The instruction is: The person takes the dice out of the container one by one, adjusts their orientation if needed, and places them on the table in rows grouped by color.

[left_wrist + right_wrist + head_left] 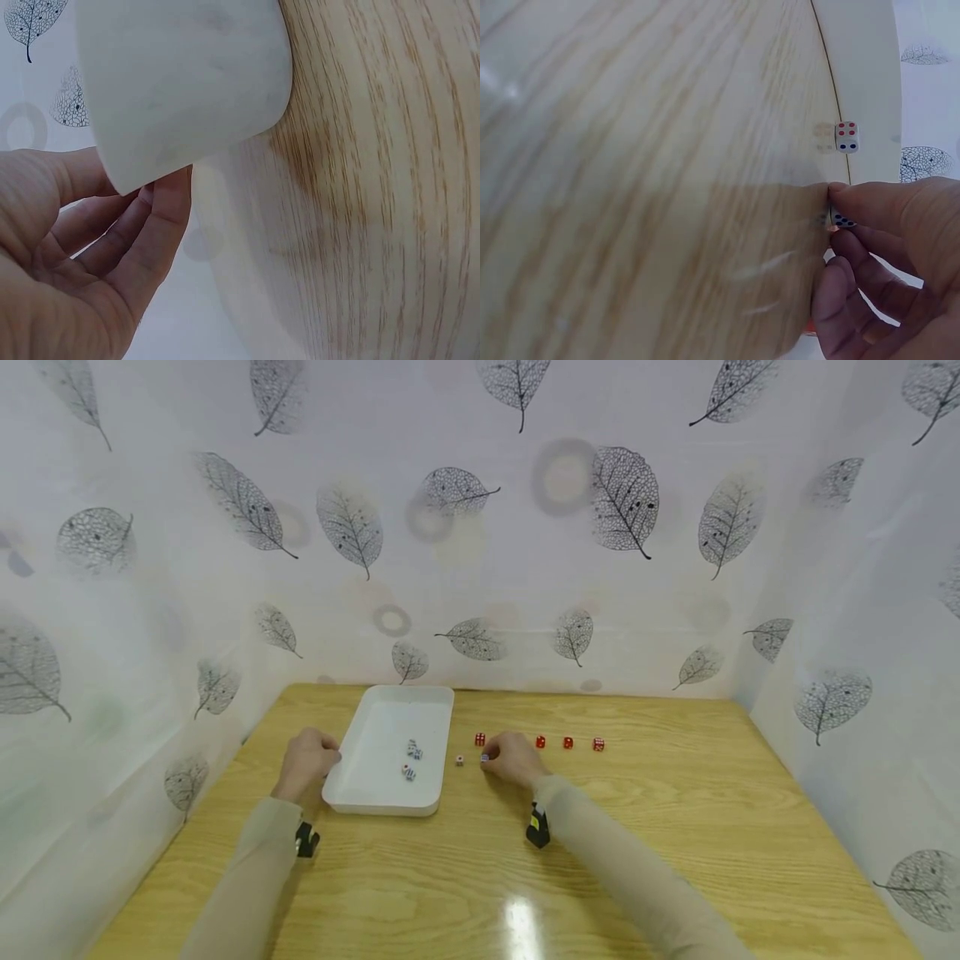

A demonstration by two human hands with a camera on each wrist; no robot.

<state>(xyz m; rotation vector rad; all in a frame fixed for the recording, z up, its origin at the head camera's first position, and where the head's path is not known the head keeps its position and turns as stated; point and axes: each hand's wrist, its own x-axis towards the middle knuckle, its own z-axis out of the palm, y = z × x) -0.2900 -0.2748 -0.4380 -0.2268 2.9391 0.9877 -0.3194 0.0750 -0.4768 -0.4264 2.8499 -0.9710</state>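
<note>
In the head view my left hand [307, 762] grips the left rim of a white tray [367, 752]; the left wrist view shows the thumb and fingers pinching the tray's edge. Several white dice [408, 772] lie inside the tray. My right hand [516, 758], on the table right of the tray, pinches a white die [842, 220] with dark pips between thumb and fingers, at the table surface. Between that hand and the tray sits another white die [460, 761]; the right wrist view shows its red and blue pips.
A row of red dice [567, 742] runs behind and to the right of my right hand, which may hide part of it. The wooden table [675, 827] meets a leaf-patterned curtain [510, 527] at the back and sides.
</note>
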